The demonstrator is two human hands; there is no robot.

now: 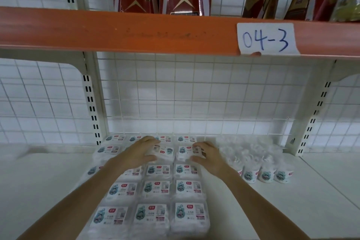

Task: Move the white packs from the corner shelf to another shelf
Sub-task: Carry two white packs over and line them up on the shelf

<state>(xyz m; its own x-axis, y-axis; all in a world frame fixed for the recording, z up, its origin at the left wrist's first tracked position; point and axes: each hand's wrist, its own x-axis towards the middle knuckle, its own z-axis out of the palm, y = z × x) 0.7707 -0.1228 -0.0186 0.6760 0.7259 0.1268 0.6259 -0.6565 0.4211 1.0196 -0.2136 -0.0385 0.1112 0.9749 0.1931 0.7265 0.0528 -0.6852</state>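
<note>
On the white shelf (311, 197), white packs (155, 189).

head cam, sole view I get | faces forward and down into white metal shelf (292, 191) | close, beneath orange shelf edge (136, 31)

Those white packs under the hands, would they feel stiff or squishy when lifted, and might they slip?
The white packs look puffy, so probably soft and light. Their clear, glossy wrapping may be slippery. The left hand and right hand each rest on one.
</note>
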